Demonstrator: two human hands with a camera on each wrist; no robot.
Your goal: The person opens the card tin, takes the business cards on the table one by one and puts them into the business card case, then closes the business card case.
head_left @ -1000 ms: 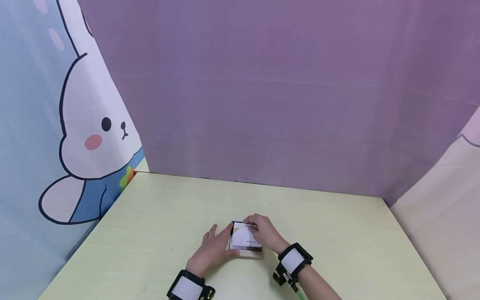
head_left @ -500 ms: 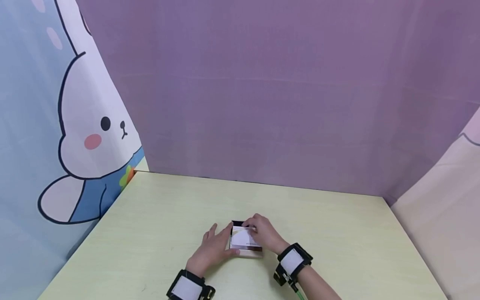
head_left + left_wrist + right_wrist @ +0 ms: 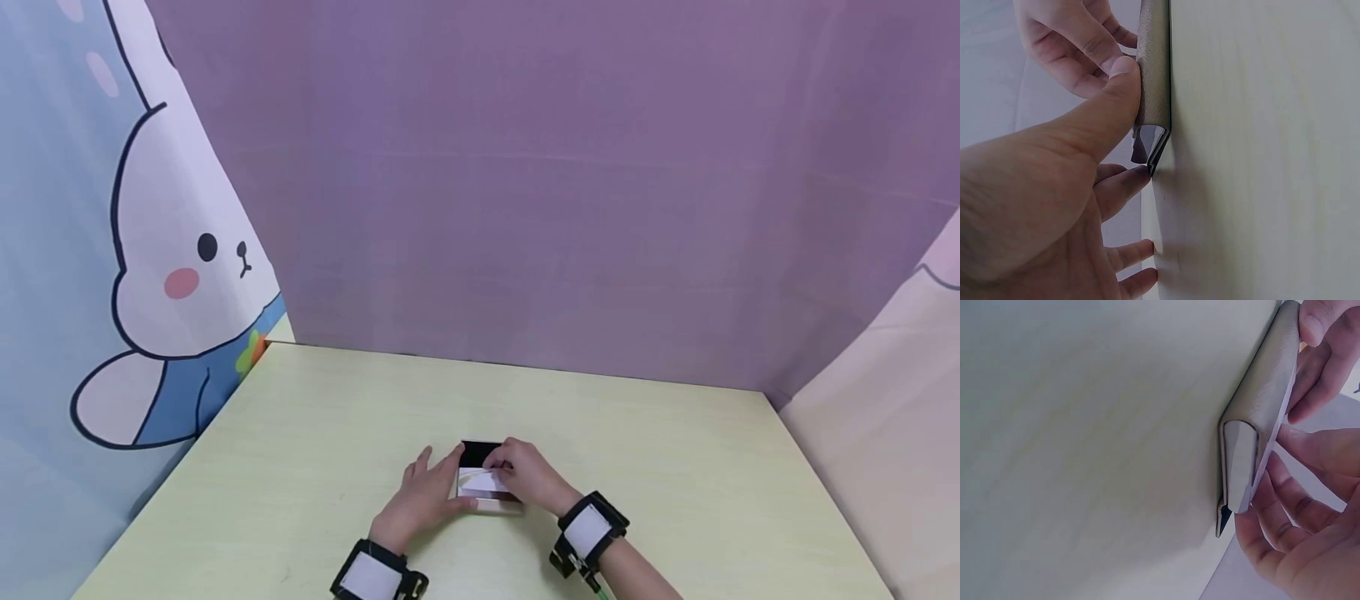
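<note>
A small card case (image 3: pixel 483 483) lies on the pale table (image 3: pixel 315 467), near its front edge. My left hand (image 3: pixel 422 497) rests just left of the case, fingers spread and fairly straight, thumb (image 3: pixel 1107 106) pressing its side. My right hand (image 3: pixel 528 475) sits over the right of the case, fingers curled, pinching a white card (image 3: pixel 480 481) at its open top.
</note>
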